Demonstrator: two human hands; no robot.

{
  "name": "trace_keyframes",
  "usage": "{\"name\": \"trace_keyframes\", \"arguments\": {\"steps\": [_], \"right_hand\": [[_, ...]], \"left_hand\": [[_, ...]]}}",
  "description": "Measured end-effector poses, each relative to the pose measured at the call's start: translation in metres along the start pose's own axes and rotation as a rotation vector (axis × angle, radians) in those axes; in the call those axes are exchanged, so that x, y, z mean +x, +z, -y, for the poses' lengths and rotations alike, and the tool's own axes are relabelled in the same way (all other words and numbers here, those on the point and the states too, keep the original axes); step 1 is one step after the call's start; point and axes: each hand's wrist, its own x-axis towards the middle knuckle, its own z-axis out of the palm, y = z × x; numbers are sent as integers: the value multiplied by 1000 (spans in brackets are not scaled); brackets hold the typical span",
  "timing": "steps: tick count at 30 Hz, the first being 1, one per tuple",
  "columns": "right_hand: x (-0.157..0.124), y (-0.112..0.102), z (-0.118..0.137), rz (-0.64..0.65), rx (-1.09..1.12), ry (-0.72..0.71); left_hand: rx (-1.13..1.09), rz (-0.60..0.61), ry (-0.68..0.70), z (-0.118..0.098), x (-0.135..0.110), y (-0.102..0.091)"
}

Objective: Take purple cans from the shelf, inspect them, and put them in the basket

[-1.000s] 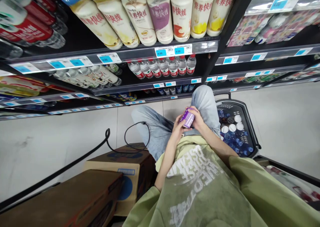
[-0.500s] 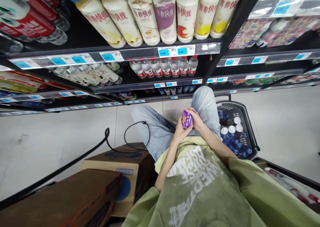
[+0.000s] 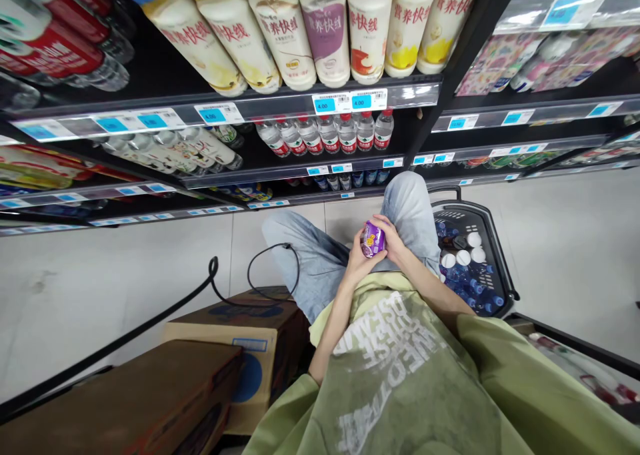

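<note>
A small purple can (image 3: 373, 239) with yellow and white printing sits between my two hands, above my lap. My left hand (image 3: 357, 260) curls round its left and lower side. From the right, my right hand (image 3: 393, 236) wraps it, fingers over the upper end and thumb along the lower right. Fingers cover both sides of the can, leaving the middle of its label in sight. Beside my right knee stands a black basket (image 3: 506, 268) holding several blue-capped bottles and white-lidded containers.
Shelves ahead carry milk-drink bottles (image 3: 323, 35) above a row of red-capped water bottles (image 3: 329, 135). Cardboard boxes (image 3: 125, 395) stand at my left. A black cable (image 3: 145, 328) loops past my left knee over the boxes. More bottles (image 3: 575, 361) lie behind on the right.
The purple can has been turned in my hands, so its yellow printing now faces up nearer the middle. Both hands keep their hold in nearly the same spot.
</note>
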Motion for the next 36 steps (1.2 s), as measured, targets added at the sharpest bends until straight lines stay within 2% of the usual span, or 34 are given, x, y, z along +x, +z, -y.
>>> {"name": "trace_keyframes", "arguments": {"steps": [9,23,29,36], "right_hand": [[-4,-1,3,66,35,-2],[0,-3,3,157,159,-9],[-1,-4,3,132,188,-49],[0,1,1,76,139,-84]], "left_hand": [[-170,40,-55,1,-1,1],[-228,47,-10,0,-1,1],[-390,33,-157,-4,1,4],[-295,-38,5,0,1,12]]}}
